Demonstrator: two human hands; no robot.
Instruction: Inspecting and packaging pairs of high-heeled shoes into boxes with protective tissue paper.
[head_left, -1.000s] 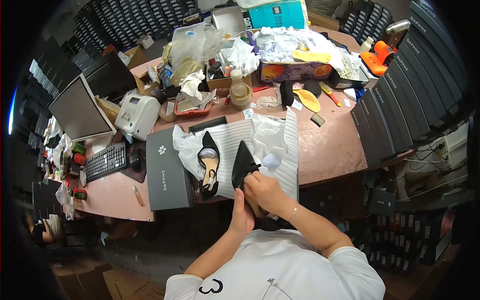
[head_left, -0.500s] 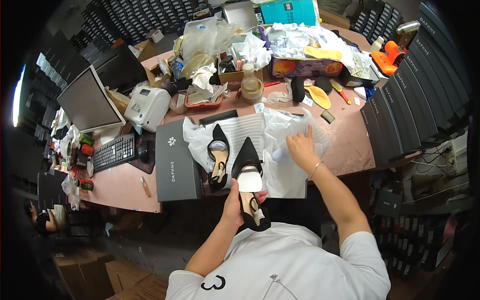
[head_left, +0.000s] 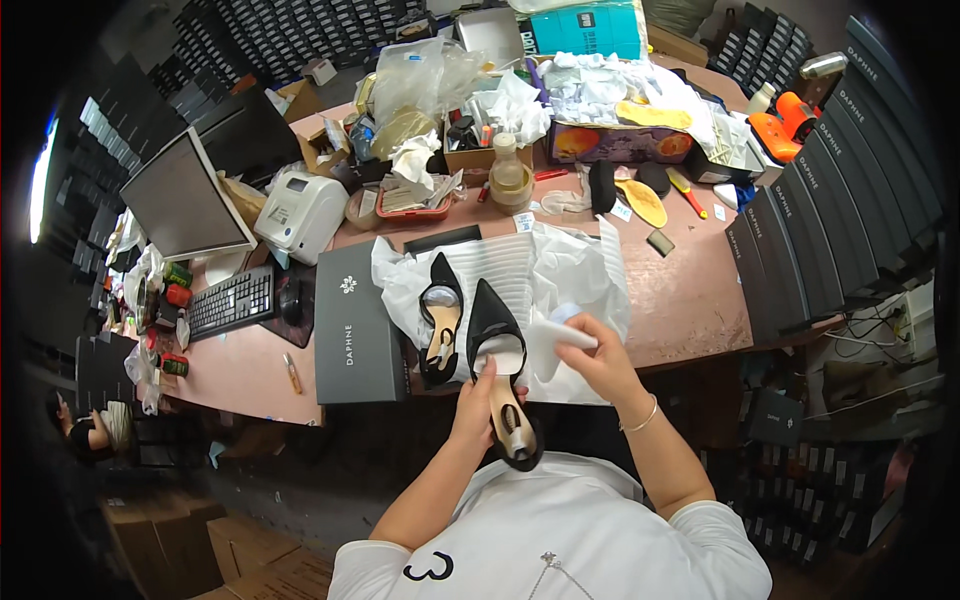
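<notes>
Holding a black, pointed slingback shoe (head_left: 492,315) above the near edge of a pinkish surface (head_left: 690,310), the left hand (head_left: 474,412) wraps its grip around the shoe's middle, thumb pressed on a white pad (head_left: 503,350) inside. To its right, the right hand (head_left: 592,352) has its grip pinched nearly together on a thin white piece (head_left: 548,345), its outline blurred.

Pale lettering and a flower-like emblem mark a grey box (head_left: 358,330) at left. The same pale lettering runs along a leaning stack of grey boxes (head_left: 800,250) at right, at least five of them.

Two matching shoes are visible: the held one, and a second shoe (head_left: 441,325) just left of it, lying on white wrapping (head_left: 505,262). Two monitors stand at far left, one (head_left: 190,200) in front of the other (head_left: 250,130). Two yellow insoles show, one (head_left: 642,203) on the surface, one (head_left: 653,116) atop a purple box (head_left: 615,147).

That purple box is heaped with white wads (head_left: 600,80). A red basket (head_left: 412,211) holds pale strips and crumpled paper; a cardboard box (head_left: 478,159) beside it holds small bottles and white plastic.
</notes>
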